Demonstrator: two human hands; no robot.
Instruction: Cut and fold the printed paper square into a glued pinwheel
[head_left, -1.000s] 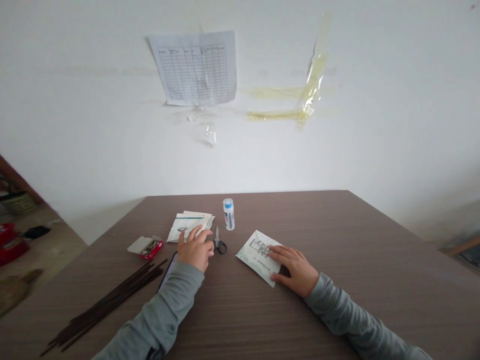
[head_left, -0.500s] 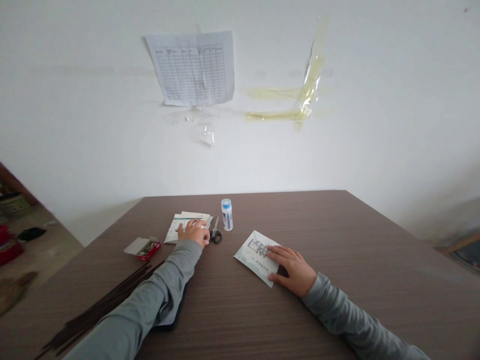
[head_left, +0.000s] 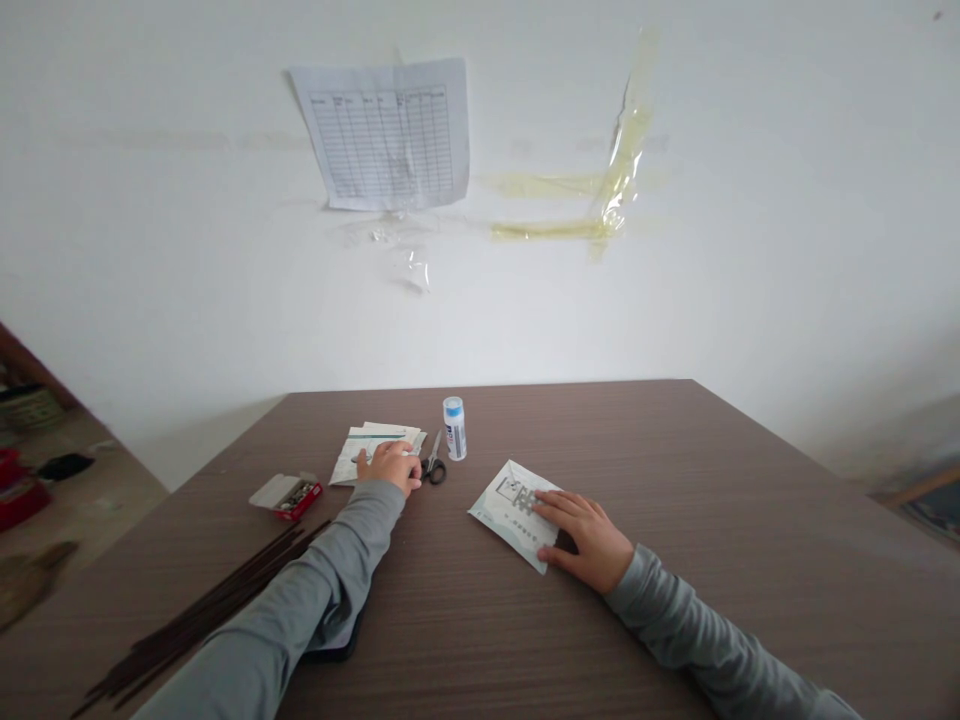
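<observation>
dark flat thing [head_left: 346, 642]: mostly under sleeve [head_left: 322, 600] | wall sheet [head_left: 386, 135]: print unreadable | left hand [head_left: 390, 467]: grip unclear

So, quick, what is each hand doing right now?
Left hand: on the paper stack; grip cannot be told.
Right hand: open, flat on the printed sheet.

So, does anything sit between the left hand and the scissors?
Nothing visible does. The left hand rests on the paper stack, and the scissors lie close beside it on its right. The glue bottle stands beyond the scissors, out of the way.
</observation>
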